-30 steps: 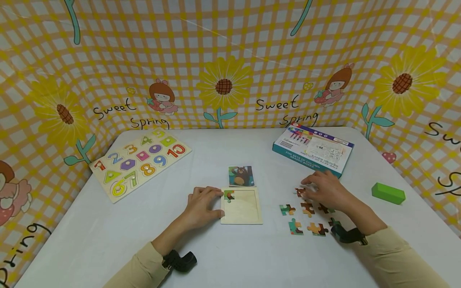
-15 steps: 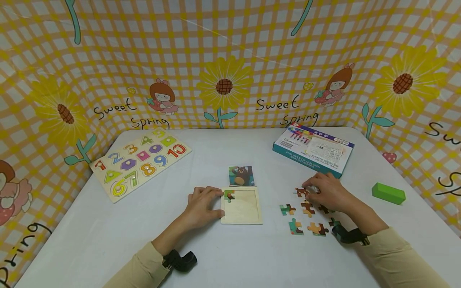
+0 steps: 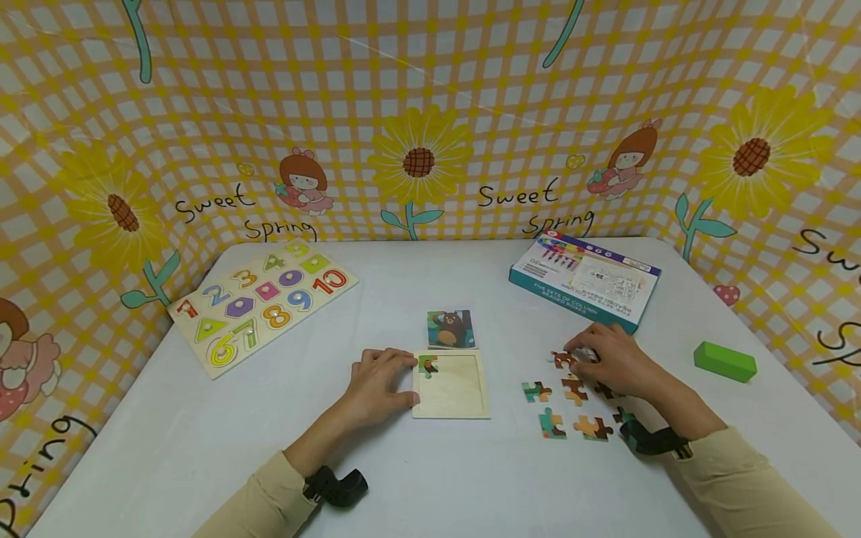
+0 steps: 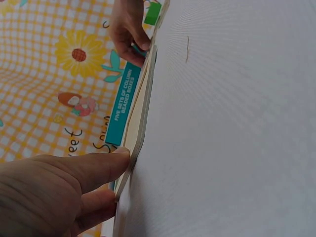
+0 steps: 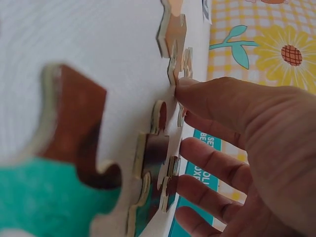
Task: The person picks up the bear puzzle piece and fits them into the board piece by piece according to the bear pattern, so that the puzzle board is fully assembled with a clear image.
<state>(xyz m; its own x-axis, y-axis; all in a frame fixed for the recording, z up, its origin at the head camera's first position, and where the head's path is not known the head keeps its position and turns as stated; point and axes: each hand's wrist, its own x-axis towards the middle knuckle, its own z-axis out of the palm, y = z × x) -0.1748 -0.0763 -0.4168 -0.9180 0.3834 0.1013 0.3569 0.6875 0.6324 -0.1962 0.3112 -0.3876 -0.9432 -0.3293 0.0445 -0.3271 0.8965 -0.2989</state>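
My left hand [image 3: 378, 390] rests at the left edge of a square wooden puzzle tray [image 3: 452, 413]; its thumb and fingers touch that edge in the left wrist view. One puzzle piece [image 3: 427, 365] lies in the tray's upper-left corner. My right hand [image 3: 612, 359] reaches low over loose pieces, thumb and index tips beside a brown puzzle piece [image 3: 561, 359]. In the right wrist view, the thumb and index tips are close around a small piece [image 5: 181, 116]; whether they pinch it is unclear. Several pieces [image 3: 575, 391] lie below the hand, some partly covered.
A bear picture card [image 3: 451, 329] lies just behind the tray. At the back left is a number-and-shape board [image 3: 262, 306]; a boxed set [image 3: 585, 278] stands at the back right. A green block [image 3: 725, 361] sits right of my right hand.
My right hand has shifted slightly right and toward me, uncovering a bit more of the brown puzzle piece, then stays nearly still. The left hand and tray have not moved.
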